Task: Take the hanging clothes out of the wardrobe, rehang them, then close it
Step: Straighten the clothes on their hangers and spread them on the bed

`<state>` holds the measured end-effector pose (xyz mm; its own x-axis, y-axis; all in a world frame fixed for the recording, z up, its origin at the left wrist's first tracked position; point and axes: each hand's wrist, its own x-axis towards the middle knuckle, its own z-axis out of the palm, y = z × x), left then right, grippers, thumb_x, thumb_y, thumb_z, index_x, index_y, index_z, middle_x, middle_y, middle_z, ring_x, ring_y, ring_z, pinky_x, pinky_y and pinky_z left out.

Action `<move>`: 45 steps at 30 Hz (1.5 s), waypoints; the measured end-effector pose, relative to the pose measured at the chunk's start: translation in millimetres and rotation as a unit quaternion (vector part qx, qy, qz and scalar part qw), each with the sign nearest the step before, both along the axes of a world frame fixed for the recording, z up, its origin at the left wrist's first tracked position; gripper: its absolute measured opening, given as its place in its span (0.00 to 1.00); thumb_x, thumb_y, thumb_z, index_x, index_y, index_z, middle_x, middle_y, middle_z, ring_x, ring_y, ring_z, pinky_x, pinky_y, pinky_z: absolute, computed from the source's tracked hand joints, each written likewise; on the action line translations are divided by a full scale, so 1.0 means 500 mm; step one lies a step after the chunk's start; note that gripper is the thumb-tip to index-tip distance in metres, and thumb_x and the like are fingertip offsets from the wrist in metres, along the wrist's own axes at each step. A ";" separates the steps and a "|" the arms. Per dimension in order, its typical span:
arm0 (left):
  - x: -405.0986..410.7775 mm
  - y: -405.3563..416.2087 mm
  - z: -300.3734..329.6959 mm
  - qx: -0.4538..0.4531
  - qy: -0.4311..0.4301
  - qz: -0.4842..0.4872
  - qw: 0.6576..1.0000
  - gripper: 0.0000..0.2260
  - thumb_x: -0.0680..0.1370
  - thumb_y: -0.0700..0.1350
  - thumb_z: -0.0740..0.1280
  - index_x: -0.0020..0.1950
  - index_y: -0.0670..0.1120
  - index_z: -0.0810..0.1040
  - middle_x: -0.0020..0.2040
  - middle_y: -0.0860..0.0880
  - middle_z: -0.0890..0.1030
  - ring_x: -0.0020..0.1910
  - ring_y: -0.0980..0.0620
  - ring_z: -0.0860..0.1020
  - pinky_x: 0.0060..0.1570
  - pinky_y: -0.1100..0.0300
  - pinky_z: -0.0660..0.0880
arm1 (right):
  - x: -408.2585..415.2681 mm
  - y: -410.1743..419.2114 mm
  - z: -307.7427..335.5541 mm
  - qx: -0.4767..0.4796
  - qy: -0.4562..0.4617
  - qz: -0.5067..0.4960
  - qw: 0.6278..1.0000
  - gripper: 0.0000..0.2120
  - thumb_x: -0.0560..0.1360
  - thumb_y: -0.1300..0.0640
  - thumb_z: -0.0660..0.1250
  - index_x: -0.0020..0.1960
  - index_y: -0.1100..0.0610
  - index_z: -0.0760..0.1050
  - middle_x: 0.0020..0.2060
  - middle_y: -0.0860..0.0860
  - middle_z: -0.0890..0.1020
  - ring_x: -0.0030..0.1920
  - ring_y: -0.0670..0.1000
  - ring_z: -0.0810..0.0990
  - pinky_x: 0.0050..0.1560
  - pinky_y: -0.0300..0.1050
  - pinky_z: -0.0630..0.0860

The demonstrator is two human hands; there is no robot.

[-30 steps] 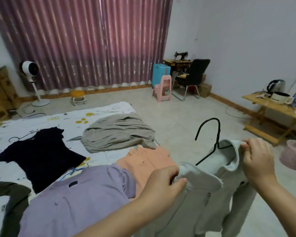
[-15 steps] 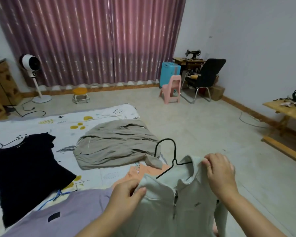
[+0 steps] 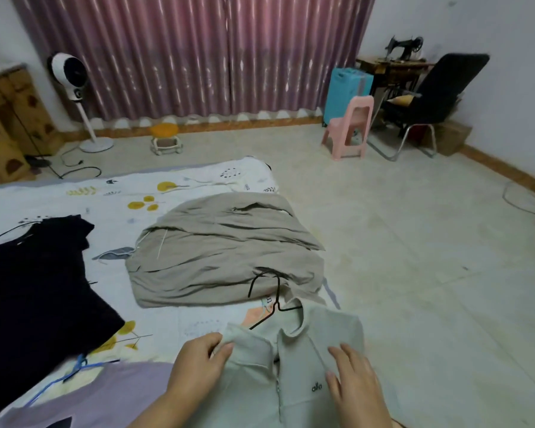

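Observation:
A pale grey zip-neck top (image 3: pixel 294 366) lies at the bottom centre on a black hanger (image 3: pixel 271 299), whose hook sticks out past the collar. My left hand (image 3: pixel 198 362) pinches the top's left shoulder edge. My right hand (image 3: pixel 352 381) rests flat on its right chest with straight fingers. Beyond it a beige garment (image 3: pixel 226 251) is spread on the patterned sheet (image 3: pixel 105 196). A black top (image 3: pixel 34 291) lies at the left with a hanger in it, and a lilac shirt (image 3: pixel 105 393) lies at the lower left. No wardrobe is in view.
A blue hanger (image 3: pixel 74 370) pokes out by the lilac shirt. Tiled floor stretches to the right. At the back stand pink curtains, a white fan (image 3: pixel 71 75), a small stool (image 3: pixel 165 138), a pink chair (image 3: pixel 351 128), a black chair (image 3: pixel 436 97) and a sewing machine table.
The grey top on its hanger came down from being held up and now lies on the sheet. My right hand let go of the collar and lies flat on it.

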<state>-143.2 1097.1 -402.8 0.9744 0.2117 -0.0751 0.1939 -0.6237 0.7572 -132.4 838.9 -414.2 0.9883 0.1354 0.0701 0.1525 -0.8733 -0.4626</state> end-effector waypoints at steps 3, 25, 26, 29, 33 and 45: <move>0.044 0.016 -0.087 0.024 0.041 0.038 0.998 0.17 0.70 0.57 0.63 0.30 0.45 0.68 0.26 0.51 0.68 0.30 0.52 0.68 0.33 0.56 0.65 | 0.010 0.012 -0.102 -0.024 0.002 0.040 0.999 0.13 0.66 0.56 0.60 0.51 0.52 0.68 0.46 0.55 0.79 0.38 0.54 0.82 0.25 0.39 0.75; 0.038 -0.071 -0.258 0.363 0.257 -0.195 0.874 0.22 0.81 0.52 0.52 0.74 0.45 0.59 0.76 0.44 0.57 0.74 0.46 0.56 0.71 0.51 0.52 | 0.056 0.033 -0.246 -0.217 0.241 0.124 0.938 0.21 0.80 0.49 0.53 0.70 0.56 0.61 0.73 0.56 0.60 0.71 0.56 0.61 0.67 0.49 0.63; 0.042 -0.079 -0.239 0.349 0.274 -0.191 0.876 0.20 0.81 0.51 0.53 0.70 0.44 0.63 0.72 0.44 0.63 0.71 0.45 0.60 0.68 0.52 0.57 | 0.059 0.032 -0.231 -0.210 0.254 0.130 0.935 0.18 0.80 0.50 0.52 0.67 0.56 0.64 0.69 0.56 0.64 0.68 0.55 0.65 0.63 0.48 0.65; 0.036 -0.102 -0.167 0.260 0.286 -0.159 0.908 0.15 0.80 0.49 0.54 0.61 0.43 0.71 0.62 0.43 0.74 0.61 0.43 0.71 0.55 0.54 0.68 | 0.066 0.032 -0.162 -0.201 0.264 0.137 0.934 0.14 0.80 0.54 0.51 0.60 0.57 0.69 0.59 0.55 0.74 0.59 0.56 0.73 0.54 0.45 0.70; 0.003 -0.110 -0.062 0.200 0.278 -0.131 0.930 0.14 0.80 0.49 0.56 0.61 0.45 0.73 0.61 0.47 0.77 0.60 0.46 0.73 0.53 0.58 0.70 | 0.066 0.037 -0.059 -0.189 0.256 0.153 0.936 0.14 0.80 0.54 0.53 0.62 0.58 0.70 0.58 0.56 0.76 0.59 0.57 0.75 0.53 0.45 0.71; -0.165 -0.061 0.258 0.193 0.217 -0.047 0.956 0.15 0.80 0.51 0.56 0.64 0.48 0.73 0.63 0.48 0.76 0.60 0.47 0.74 0.55 0.57 0.71 | -0.026 0.110 0.272 -0.174 0.185 0.212 0.944 0.14 0.79 0.54 0.55 0.62 0.56 0.71 0.59 0.54 0.77 0.56 0.56 0.77 0.52 0.46 0.73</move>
